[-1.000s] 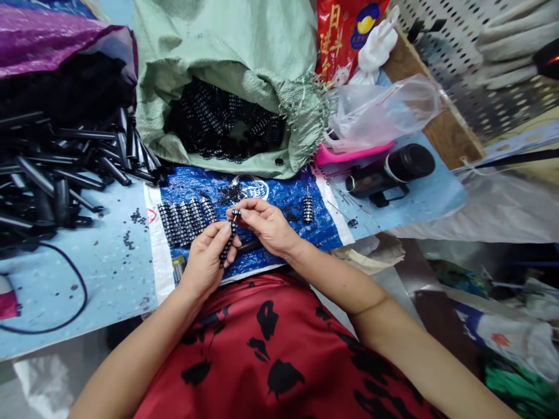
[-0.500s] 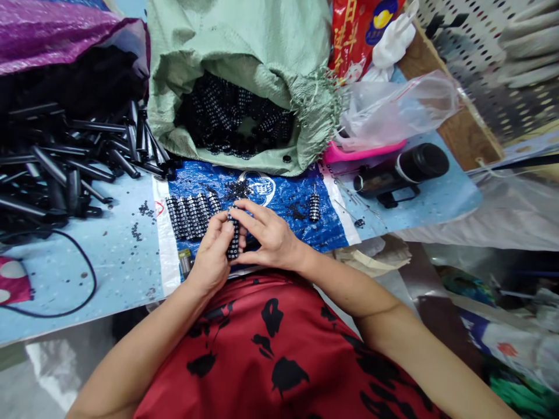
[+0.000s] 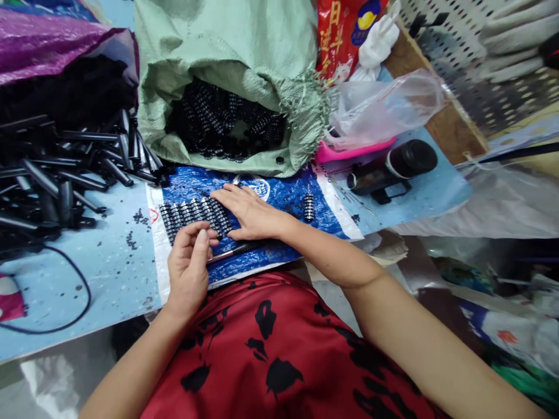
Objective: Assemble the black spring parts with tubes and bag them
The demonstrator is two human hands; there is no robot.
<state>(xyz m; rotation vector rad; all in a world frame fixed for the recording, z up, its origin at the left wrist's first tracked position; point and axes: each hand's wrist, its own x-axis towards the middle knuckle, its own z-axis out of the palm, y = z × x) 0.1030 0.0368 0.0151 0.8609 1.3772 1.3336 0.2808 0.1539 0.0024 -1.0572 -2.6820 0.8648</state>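
Observation:
Side by side on a blue-and-white plastic sheet (image 3: 279,256) lies a row of black stacks of ringed wheels with white characters (image 3: 187,214). My right hand (image 3: 253,212) is palm down at the row's right end, its fingers stretched and thumb apart. Its fingertips and thumb are by the two ends of the last stack. Just below the row, my left hand (image 3: 190,265) is closed, thumb against curled fingers; whatever they may hold is hidden. A slim rod-like tool with a dark handle (image 3: 231,252) lies beside it. One more stack on a pin (image 3: 308,205) stands apart at right.
A green woven sack (image 3: 227,41) with many black wheel strips opens toward me. Black tubes (image 3: 65,174) are heaped at left, with a dark cable (image 3: 82,279) below. A black bottle (image 3: 395,166), a pink tray (image 3: 353,150) and a clear bag (image 3: 388,107) are at right.
The wheel stack held between both hands now lies at the row's right end. My left hand has moved left and apart from my right, which has spread flat. The rod-like tool has come into sight.

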